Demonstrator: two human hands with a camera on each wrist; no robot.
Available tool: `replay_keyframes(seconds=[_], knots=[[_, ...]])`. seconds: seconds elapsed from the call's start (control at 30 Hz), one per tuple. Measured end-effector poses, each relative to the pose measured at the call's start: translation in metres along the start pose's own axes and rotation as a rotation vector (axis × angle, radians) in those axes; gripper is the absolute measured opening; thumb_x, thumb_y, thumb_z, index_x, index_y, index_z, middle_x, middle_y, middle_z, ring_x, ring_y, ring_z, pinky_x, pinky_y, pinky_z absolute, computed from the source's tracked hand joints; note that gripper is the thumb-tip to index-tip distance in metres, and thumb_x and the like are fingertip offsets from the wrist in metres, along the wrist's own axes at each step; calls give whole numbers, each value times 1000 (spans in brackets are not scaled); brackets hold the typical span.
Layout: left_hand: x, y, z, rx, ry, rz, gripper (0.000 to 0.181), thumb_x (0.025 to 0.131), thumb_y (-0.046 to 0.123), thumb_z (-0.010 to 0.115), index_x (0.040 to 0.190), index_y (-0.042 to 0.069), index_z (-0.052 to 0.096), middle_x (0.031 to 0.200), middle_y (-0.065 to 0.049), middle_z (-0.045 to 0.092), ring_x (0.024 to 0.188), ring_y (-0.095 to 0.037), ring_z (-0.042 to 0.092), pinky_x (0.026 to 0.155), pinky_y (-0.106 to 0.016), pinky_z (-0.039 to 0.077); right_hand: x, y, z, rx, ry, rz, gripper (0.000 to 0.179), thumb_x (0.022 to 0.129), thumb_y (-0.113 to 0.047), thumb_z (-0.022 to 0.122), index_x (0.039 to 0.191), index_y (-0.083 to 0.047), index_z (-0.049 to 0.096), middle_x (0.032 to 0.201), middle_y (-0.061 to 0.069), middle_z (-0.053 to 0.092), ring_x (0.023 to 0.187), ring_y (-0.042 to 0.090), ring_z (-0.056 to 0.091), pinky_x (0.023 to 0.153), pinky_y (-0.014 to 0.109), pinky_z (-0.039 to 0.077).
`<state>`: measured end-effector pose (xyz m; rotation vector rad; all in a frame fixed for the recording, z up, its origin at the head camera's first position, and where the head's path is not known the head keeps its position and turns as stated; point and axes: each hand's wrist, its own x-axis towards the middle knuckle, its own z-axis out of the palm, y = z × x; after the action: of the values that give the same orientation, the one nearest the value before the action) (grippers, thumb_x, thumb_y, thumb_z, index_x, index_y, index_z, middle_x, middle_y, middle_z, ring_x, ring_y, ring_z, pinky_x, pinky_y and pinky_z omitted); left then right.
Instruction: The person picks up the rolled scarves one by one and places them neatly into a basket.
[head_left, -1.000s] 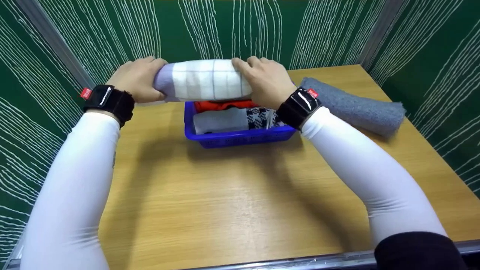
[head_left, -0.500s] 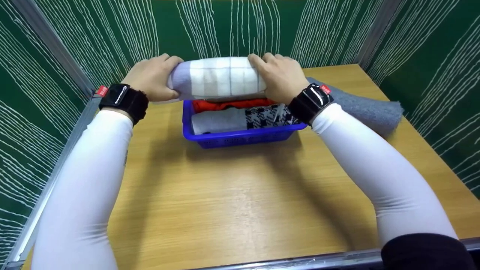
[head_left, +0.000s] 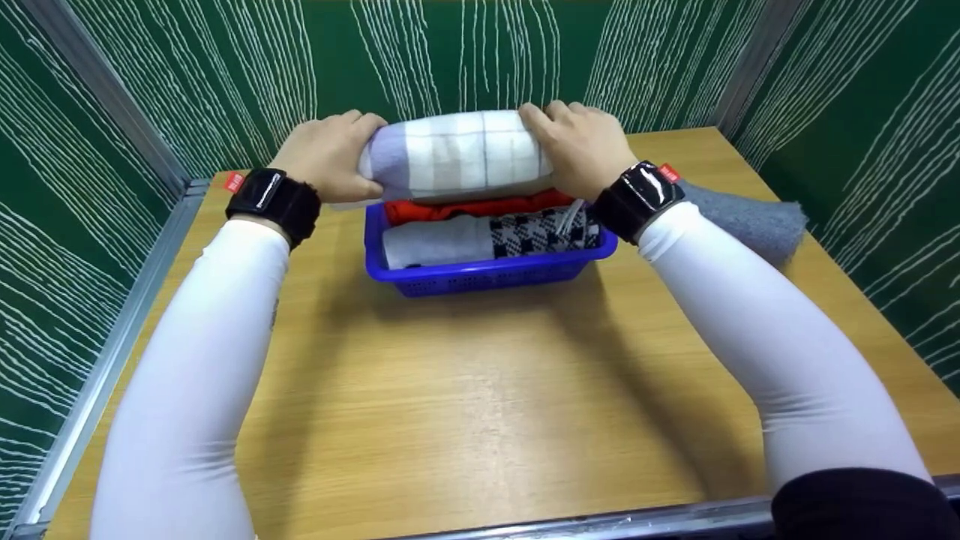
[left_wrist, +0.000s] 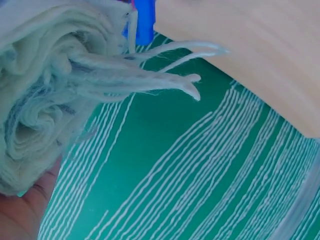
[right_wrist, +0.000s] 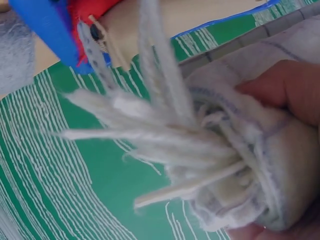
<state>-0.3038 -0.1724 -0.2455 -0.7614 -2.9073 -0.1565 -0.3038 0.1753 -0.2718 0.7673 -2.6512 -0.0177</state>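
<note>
A rolled plaid scarf (head_left: pixel 472 154), white with lilac and beige bands, is held level in the air over the back of a blue plastic basket (head_left: pixel 480 271). My left hand (head_left: pixel 330 157) grips its lilac end, and my right hand (head_left: pixel 581 146) grips the opposite end with the thumb on top. Fringe strands (right_wrist: pixel 185 140) hang loose from the roll's end in the right wrist view. The left wrist view shows the coiled layers (left_wrist: pixel 40 115) at the other end. Inside the basket lie a grey and black-white houndstooth roll (head_left: pixel 442 241) and a red roll (head_left: pixel 472 208) behind it.
A rolled grey cloth (head_left: pixel 750 221) lies on the wooden table (head_left: pixel 480 390) to the right of the basket, partly behind my right forearm. Green panels with white wavy lines (head_left: pixel 510 52) stand at the back and sides. A metal edge (head_left: pixel 600 523) runs along the front.
Both hands have shifted right with the plaid scarf, and slightly farther back. The basket and the grey roll stay where they were.
</note>
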Motion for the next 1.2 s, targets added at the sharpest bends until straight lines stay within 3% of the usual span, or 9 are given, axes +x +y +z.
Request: replay_keyframes(seconds=[0.23, 0.47, 0.97, 1.2], knots=[[8, 4, 5, -13, -27, -4, 73, 86, 34, 85, 145, 5, 53, 132, -19, 67, 112, -39, 65, 100, -59, 57, -2, 11, 5, 10, -33, 11, 81, 78, 11, 76, 152, -3, 47, 127, 31, 67, 110, 50, 68, 95, 64, 61], [14, 4, 14, -31, -49, -15, 75, 85, 31, 85, 144, 5, 48, 132, -20, 67, 110, -40, 66, 99, -59, 57, -3, 17, 13, 11, -73, 15, 78, 79, 13, 66, 153, -3, 46, 125, 31, 67, 106, 50, 67, 90, 64, 61], [29, -3, 48, -59, -85, -24, 74, 83, 29, 85, 142, 5, 47, 128, -20, 68, 110, -40, 67, 100, -60, 55, -5, 21, 35, -1, -135, 30, 69, 84, 6, 72, 148, -4, 49, 118, 30, 68, 103, 47, 69, 83, 63, 63], [37, -3, 57, -54, -94, -16, 73, 85, 26, 83, 143, 3, 46, 128, -21, 68, 113, -41, 67, 101, -60, 54, -4, 23, 38, 30, -174, 57, 71, 85, 7, 73, 151, -4, 49, 122, 30, 68, 106, 48, 69, 86, 64, 62]])
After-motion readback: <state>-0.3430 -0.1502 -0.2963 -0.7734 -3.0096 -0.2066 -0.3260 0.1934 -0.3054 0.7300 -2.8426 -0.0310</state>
